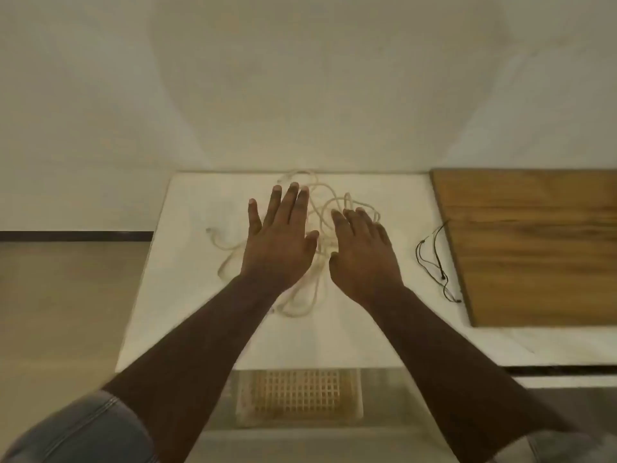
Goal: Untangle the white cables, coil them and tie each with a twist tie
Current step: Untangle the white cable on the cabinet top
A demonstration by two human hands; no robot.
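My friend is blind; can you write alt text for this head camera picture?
Two bare hands, left hand and right hand, reach open over a tangle of white cables on a white table. Thin black twist ties lie beside a wooden board.

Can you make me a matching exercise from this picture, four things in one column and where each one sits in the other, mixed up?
Things:
1. white cables
2. black twist ties
3. wooden board
4. lattice crate

Places:
A. far right of the white table
B. below the table's near edge
C. between the cables and the board
D. middle of the table, under the left hand and right hand

Pairs: 1-D, 2-C, 3-A, 4-B
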